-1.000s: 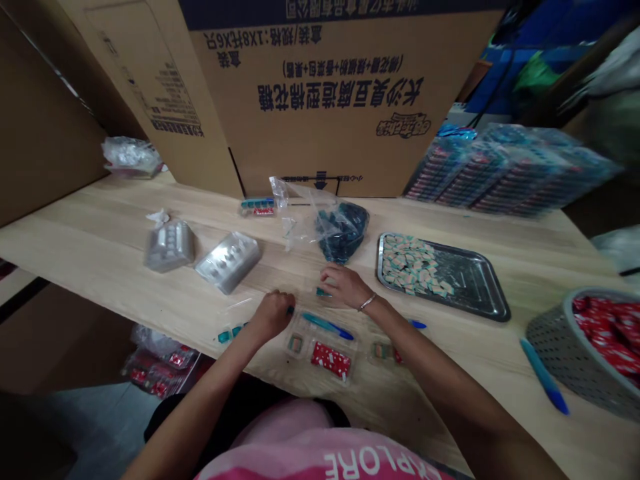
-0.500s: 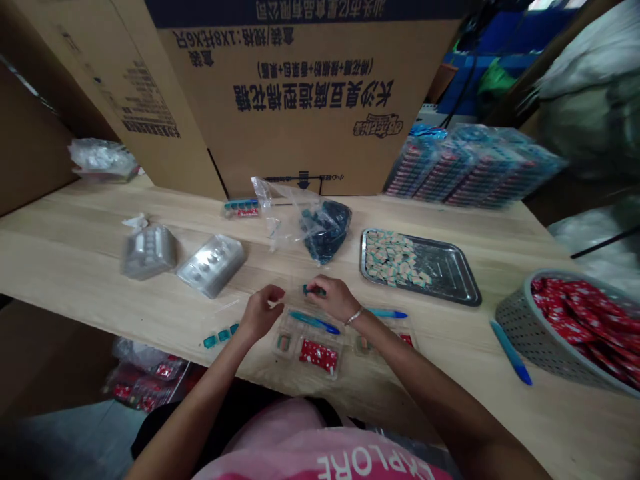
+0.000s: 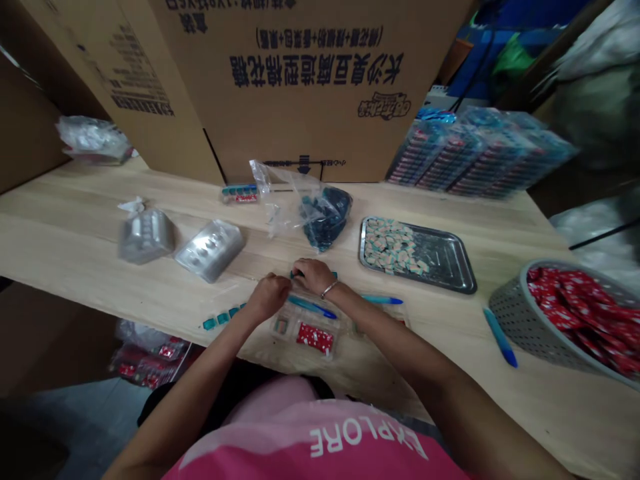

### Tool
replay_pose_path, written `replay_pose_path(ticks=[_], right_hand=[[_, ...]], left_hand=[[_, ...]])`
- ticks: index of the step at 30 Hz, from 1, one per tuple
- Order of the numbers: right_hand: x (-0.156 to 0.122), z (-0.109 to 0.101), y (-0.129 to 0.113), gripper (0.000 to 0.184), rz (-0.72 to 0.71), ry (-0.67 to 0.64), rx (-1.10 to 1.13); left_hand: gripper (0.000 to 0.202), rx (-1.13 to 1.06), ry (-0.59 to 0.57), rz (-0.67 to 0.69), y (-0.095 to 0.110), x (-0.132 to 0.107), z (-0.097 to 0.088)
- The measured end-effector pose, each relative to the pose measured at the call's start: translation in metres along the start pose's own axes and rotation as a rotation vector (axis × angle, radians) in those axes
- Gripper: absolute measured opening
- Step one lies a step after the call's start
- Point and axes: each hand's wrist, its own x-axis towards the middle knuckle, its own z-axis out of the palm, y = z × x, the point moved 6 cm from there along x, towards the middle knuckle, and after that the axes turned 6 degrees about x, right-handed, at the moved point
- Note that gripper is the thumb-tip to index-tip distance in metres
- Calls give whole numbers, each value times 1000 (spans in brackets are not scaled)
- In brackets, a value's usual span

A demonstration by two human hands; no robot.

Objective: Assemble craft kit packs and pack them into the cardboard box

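Note:
My left hand [image 3: 269,295] and my right hand [image 3: 311,275] meet over the far edge of a clear plastic blister tray [image 3: 306,328] on the wooden table [image 3: 75,233]. Both hands are closed; the right one pinches a small teal piece [image 3: 299,273], and what the left fingers hold is hidden. The tray holds a blue pen [image 3: 313,307], a red patterned packet [image 3: 309,336] and a small striped eraser [image 3: 281,325]. A row of teal pieces [image 3: 223,318] lies left of my left hand.
A plastic bag of dark teal pieces [image 3: 325,217] lies beyond the hands. A metal tray of small erasers [image 3: 440,257] sits to the right, a grey basket of red packets [image 3: 575,313] farther right. Two silver tray stacks [image 3: 210,248] lie left. Cardboard boxes [image 3: 310,87] stand behind.
Both hands have drawn closer together above the blister tray, and the right hand has picked up a teal piece. The view has shifted slightly.

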Motion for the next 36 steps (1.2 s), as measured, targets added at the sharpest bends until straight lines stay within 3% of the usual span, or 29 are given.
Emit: replay_pose_path(ticks=[2,4,7,9,12,15,19,23,25,28,31,34,36], right_hand=[[-10,-14,5,9,-49,55,39],[-32,-41,20,5,-70,210,106],[-95,-84,57,10,19,492,143],[-143,-96,74,13,92,569,103],[-195,-81,80,17,132,520,-8],[-214,-50,76,26,105,458,-174],[-213,-31,81,32,51,493,-303],[-213,-31,92,34,-13,529,-354],[-212,-31,95,35,-42,529,-375],[-207,-36,83,36,-70,545,-357],[-185,-37,48,30,-126,535,-242],[-136,-19,-5,25,-248,391,-89],[-96,2,-43,24,-331,248,-44]], left_hand=[[25,9,48,18,4,-7,-3],[25,19,155,80,13,-22,-5],[31,47,230,213,29,-54,8],[35,81,218,235,34,-70,23],[34,117,251,183,34,-80,36],[33,137,309,143,35,-78,40],[37,158,368,64,42,-73,45],[46,160,375,52,48,-80,50],[48,191,410,20,40,-90,43],[40,254,524,-154,4,-121,17],[40,237,656,-377,-47,-162,-9],[45,107,758,-542,-92,-197,-18],[42,4,768,-614,-108,-210,-14]])
